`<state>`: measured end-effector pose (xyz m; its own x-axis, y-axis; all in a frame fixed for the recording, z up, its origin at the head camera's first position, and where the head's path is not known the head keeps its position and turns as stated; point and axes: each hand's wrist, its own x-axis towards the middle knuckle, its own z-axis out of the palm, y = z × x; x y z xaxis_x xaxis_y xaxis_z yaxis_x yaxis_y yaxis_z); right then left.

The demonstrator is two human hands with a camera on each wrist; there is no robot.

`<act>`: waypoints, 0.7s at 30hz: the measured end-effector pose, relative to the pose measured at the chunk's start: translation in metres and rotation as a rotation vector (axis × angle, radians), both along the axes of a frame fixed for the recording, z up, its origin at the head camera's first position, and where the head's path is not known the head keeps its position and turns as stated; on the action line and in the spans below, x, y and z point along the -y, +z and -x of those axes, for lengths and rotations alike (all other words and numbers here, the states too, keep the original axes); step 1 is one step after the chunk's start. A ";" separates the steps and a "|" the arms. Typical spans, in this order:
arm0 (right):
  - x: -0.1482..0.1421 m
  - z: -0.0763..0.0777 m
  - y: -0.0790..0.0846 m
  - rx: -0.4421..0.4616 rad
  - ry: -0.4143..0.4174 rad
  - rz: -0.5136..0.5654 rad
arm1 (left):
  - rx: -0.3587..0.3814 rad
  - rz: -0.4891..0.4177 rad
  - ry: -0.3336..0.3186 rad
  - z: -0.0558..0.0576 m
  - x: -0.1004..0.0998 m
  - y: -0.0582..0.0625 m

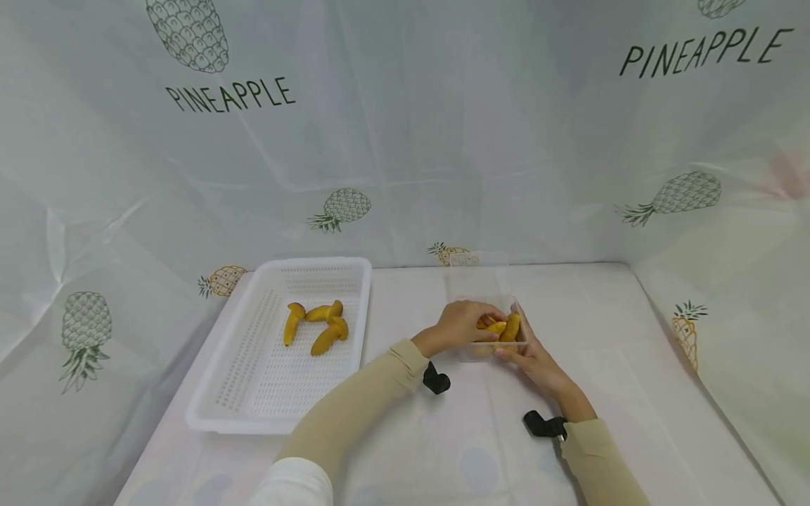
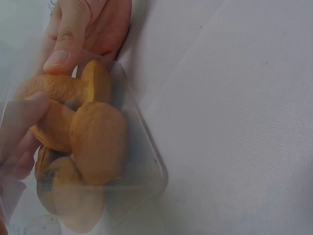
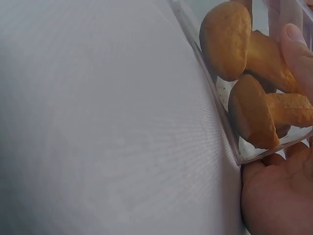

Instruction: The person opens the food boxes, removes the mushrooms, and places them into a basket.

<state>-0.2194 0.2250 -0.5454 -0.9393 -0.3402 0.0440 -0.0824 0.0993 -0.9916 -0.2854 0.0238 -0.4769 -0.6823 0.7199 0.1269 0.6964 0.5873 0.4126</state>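
Observation:
A clear plastic box (image 1: 471,353) with several yellow-brown mushrooms inside stands on the table, its clear lid (image 1: 477,277) raised at the back. My left hand (image 1: 465,323) reaches over the box from the left. Its thumb and fingers pinch the stem of a mushroom (image 2: 55,128) lying among the others. My right hand (image 1: 538,362) holds the right side of the box, thumb at the front and fingers along the side. In the right wrist view, mushroom caps (image 3: 226,41) lie against the box wall; the left fingertips are partly hidden.
A white perforated basket (image 1: 272,400) on the left holds several mushrooms (image 1: 329,336). A pale cloth covers the table (image 1: 481,436). Pineapple-printed sheeting (image 1: 405,140) hangs behind and at both sides. Black wrist mounts (image 1: 436,379) sit on both arms.

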 end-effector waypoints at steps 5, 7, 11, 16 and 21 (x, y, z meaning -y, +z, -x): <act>0.000 0.001 0.000 -0.006 -0.002 -0.005 | 0.033 -0.008 -0.006 0.001 0.000 0.003; 0.000 0.001 0.000 -0.006 0.000 -0.003 | 0.058 -0.031 -0.006 0.002 0.001 0.004; -0.001 0.001 0.000 -0.005 0.004 -0.009 | 0.103 -0.097 -0.007 0.002 0.001 0.004; -0.001 0.001 -0.001 -0.009 -0.006 -0.018 | 0.162 -0.172 -0.027 0.002 0.000 0.008; 0.000 0.000 0.000 -0.012 -0.008 -0.025 | 0.209 -0.228 -0.034 0.003 -0.001 0.010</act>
